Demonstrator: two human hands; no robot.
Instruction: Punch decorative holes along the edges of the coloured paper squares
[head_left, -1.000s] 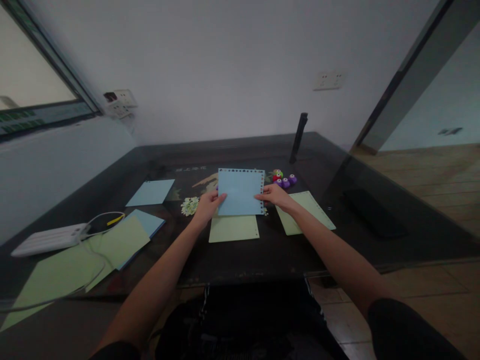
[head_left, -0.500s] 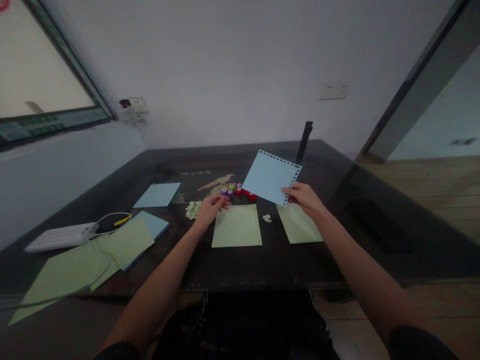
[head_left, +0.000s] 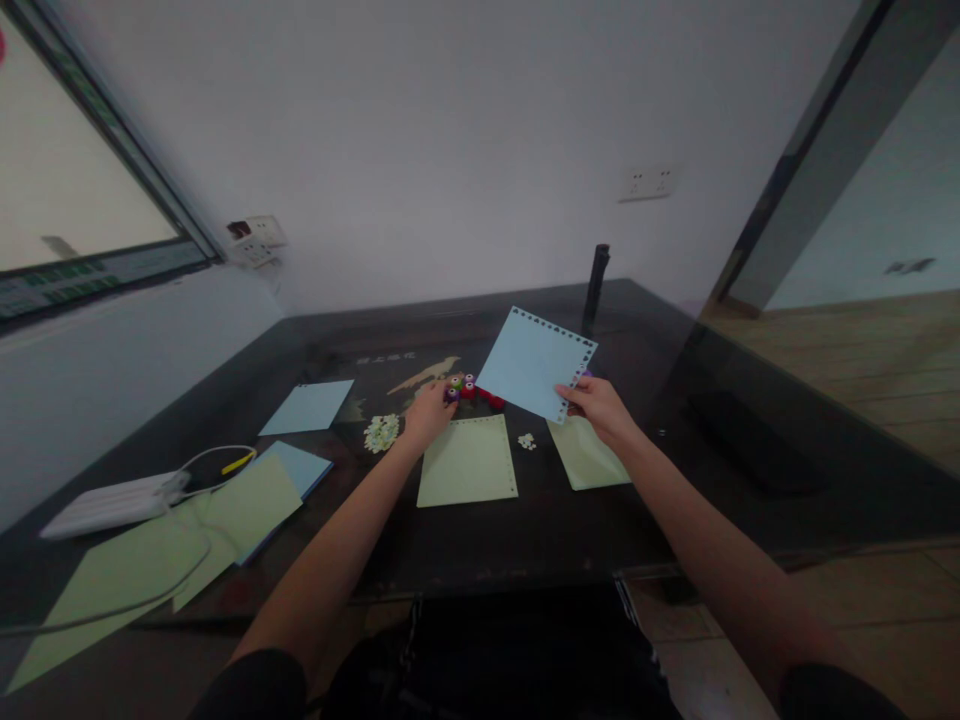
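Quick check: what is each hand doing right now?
Left hand: fingers at the small coloured punches; whether it grips one cannot be told.
Right hand: closed on the blue sheet, held above the table.

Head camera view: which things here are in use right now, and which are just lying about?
In use:
right hand holding blue punched sheet
left hand at small paper punches

Lying about:
green sheet
power strip
paper scraps
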